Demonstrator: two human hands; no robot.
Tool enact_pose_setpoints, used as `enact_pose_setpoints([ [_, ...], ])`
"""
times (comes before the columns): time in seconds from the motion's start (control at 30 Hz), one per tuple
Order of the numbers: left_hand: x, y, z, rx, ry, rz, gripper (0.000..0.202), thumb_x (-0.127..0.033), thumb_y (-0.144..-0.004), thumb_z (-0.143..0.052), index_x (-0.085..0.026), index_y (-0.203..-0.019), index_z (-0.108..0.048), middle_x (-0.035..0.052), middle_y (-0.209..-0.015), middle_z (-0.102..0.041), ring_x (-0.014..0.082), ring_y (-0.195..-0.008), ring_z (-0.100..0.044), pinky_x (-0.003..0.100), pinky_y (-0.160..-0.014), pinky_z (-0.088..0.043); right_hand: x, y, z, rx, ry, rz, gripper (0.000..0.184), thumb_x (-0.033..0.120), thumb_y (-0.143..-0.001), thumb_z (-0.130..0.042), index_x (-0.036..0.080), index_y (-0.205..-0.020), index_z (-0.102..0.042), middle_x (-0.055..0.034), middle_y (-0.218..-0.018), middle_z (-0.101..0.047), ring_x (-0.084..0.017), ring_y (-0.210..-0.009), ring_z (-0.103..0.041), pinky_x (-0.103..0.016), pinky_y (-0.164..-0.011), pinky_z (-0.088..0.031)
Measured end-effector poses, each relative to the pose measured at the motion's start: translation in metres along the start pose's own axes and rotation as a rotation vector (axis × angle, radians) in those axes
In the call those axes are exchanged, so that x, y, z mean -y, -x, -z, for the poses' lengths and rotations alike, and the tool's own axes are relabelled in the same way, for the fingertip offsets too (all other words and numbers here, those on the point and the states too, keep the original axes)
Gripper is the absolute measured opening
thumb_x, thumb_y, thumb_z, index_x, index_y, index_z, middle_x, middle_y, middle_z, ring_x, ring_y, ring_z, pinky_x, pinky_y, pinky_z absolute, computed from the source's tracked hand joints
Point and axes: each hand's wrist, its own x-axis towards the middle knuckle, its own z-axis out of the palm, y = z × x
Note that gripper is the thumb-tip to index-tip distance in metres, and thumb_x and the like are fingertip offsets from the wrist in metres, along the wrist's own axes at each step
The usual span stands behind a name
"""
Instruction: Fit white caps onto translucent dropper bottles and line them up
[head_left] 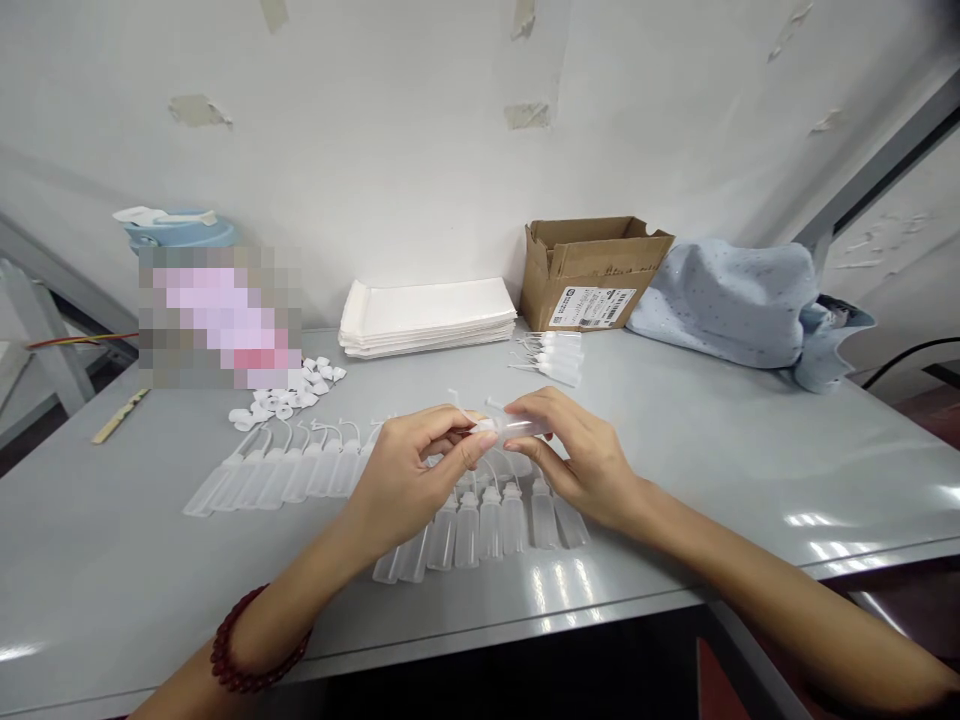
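Note:
My left hand (pixel 409 470) and my right hand (pixel 574 450) meet above the grey table (pixel 712 470), both pinching one small clear plastic bottle (pixel 506 427) held sideways between them. The left fingers close on its cap end, the right fingers wrap its body. Beneath the hands lies a row of several more clear needle-tip bottles (pixel 487 520). A second row of the same bottles (pixel 277 475) lies to the left. A red bead bracelet sits on my left wrist.
Small white caps (pixel 289 395) lie in a heap at the left rear. A stack of white bags (pixel 427 315), an open cardboard box (pixel 589 270), a few more bottles (pixel 555 357) and a blue cloth (pixel 735 300) line the back by the wall.

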Motion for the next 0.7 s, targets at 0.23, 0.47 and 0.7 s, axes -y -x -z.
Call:
enact_pose_setpoints([
  [0.23,0.007,0.001,-0.002,0.002,-0.050,-0.095,0.009,-0.019,-0.084,-0.060,-0.016,-0.081,-0.068,-0.0004,-0.067,-0.064,0.0087,-0.056,-0.058,0.018,-0.054,-0.048,0.004,-0.005,0.009,0.155,-0.280,-0.234,0.018,0.026,-0.091,-0.051,0.013,-0.094,-0.063,-0.0026,-0.073,-0.058,-0.012,-0.063,-0.050,-0.026,-0.059,-0.040],
  [0.47,0.009,0.003,-0.006,-0.065,-0.138,-0.234,0.006,-0.016,-0.083,-0.060,-0.015,-0.086,-0.066,0.0023,-0.077,-0.066,0.0104,-0.066,-0.060,0.021,-0.063,-0.051,0.001,-0.012,0.012,0.326,-0.931,-0.754,0.034,0.043,-0.084,-0.058,0.014,-0.067,-0.054,0.0053,-0.057,-0.038,-0.006,-0.048,-0.031,-0.022,-0.045,-0.022],
  [0.7,0.001,0.000,-0.002,-0.029,0.122,0.040,0.009,-0.022,-0.083,-0.061,-0.015,-0.084,-0.067,0.0029,-0.080,-0.067,0.0119,-0.065,-0.063,0.022,-0.062,-0.055,0.005,-0.009,0.009,0.243,-0.521,-0.510,0.027,0.039,-0.089,-0.052,0.014,-0.091,-0.061,-0.0023,-0.074,-0.056,-0.011,-0.061,-0.048,-0.023,-0.051,-0.037],
])
